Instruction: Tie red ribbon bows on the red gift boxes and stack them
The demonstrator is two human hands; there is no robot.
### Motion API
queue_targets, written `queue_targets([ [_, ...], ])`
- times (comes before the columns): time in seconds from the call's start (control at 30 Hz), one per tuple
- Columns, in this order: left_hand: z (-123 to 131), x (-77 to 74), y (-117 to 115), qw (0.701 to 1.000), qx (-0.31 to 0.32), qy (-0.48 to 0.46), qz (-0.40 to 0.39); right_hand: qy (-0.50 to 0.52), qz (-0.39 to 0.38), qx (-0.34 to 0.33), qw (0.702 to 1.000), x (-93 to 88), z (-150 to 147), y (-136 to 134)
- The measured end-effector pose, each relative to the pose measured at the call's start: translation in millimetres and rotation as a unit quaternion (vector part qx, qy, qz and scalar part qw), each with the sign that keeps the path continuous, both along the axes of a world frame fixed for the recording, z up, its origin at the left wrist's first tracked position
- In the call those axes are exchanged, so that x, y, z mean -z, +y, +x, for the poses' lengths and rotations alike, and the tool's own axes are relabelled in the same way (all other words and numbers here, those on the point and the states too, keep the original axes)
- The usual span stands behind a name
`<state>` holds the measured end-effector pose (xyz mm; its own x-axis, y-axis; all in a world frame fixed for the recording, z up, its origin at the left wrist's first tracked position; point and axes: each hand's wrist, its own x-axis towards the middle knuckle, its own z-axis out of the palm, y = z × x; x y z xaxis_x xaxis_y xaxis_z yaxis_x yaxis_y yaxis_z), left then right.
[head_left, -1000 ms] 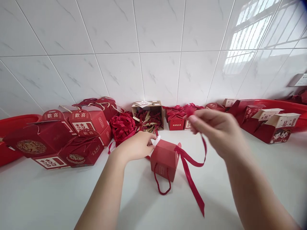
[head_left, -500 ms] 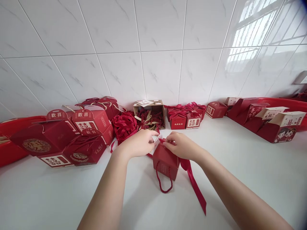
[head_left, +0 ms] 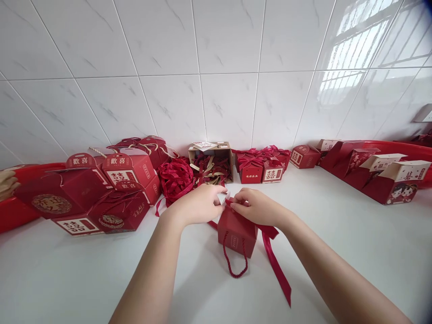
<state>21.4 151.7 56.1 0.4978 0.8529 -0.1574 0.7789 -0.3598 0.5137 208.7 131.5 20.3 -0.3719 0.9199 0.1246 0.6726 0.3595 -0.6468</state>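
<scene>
A small red gift box [head_left: 237,231] stands on the white table between my hands, its twisted red cord handle [head_left: 235,275] hanging over the near side. My right hand [head_left: 258,206] pinches a dark red satin ribbon [head_left: 228,200] at the box's top. The ribbon's long tail [head_left: 277,272] trails down to the right onto the table. At the top left of the box, my left hand [head_left: 199,203] has its thumb and index finger around a pale flap edge. Its other fingers are partly hidden.
Stacked red gift boxes [head_left: 81,195] stand at left beside a red basket [head_left: 20,225]. Behind my hands are a heap of red ribbon [head_left: 176,176], a carton of ribbons and tags [head_left: 191,157], and bow-tied boxes [head_left: 251,173]. More red boxes [head_left: 354,168] stand at right by a tiled wall [head_left: 229,103].
The gift box has shifted slightly right and toward me, its handle with it. My right hand still pinches the ribbon, and the ribbon beside that hand sticks out further right.
</scene>
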Motion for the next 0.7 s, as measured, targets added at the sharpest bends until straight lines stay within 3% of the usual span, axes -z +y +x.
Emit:
queue_targets([
  [0.13,1.4,-1.2,-0.9,1.0,0.016,-0.002,-0.002,0.018,-0.014,-0.05,0.998,-3.1,-0.3,-1.7],
  [0.33,2.3,-2.4,-3.6,1.0,0.019,0.001,-0.001,0.011,-0.044,-0.006,0.999,0.1,0.9,-0.4],
  [0.7,-0.8,-4.4,-2.5,1.0,0.016,0.008,-0.015,0.071,-0.136,-0.043,0.987,-5.6,7.9,-0.5],
])
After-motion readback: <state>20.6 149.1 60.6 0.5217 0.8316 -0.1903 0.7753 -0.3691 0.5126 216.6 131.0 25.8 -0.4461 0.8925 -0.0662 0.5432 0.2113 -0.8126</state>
